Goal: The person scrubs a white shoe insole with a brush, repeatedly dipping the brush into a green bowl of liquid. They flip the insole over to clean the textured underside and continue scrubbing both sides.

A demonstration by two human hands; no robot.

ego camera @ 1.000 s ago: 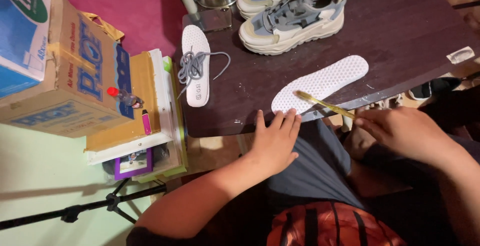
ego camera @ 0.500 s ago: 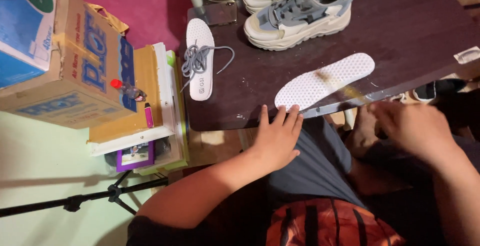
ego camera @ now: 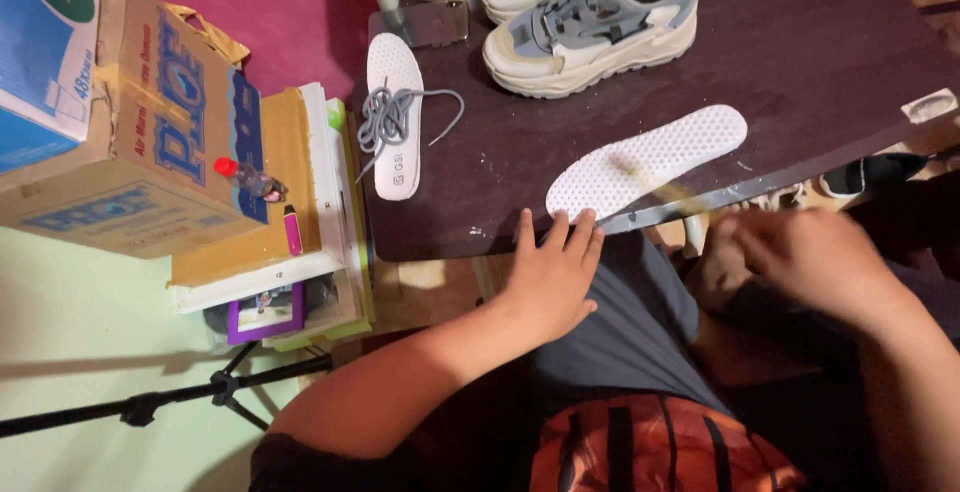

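1. Right hand (ego camera: 810, 262) has pulled back toward the lap since the earlier frame, now blurred below the counter (ego camera: 800, 42) edge; can't tell if it's open or closed. The yellowish stick seen earlier is only a faint smear over the insole now.
2. Left hand (ego camera: 550, 272) lies flat, fingers spread wide, tips on the counter edge, holding nothing. White perforated insole (ego camera: 650, 157) lies just beyond its fingertips, heel end near the edge.
3. Risk: insole sits close to the edge w/ nothing pinning it; a brush from either hand could slide it off.
4. Second insole (ego camera: 392, 117), farther out to the left of the left hand, carries a loose grey lace (ego camera: 395, 117).
5. Chunky cream-grey sneakers (ego camera: 590, 22) stand beyond the insole, thick foam soles. Counter is dark, scuffed, speckled.
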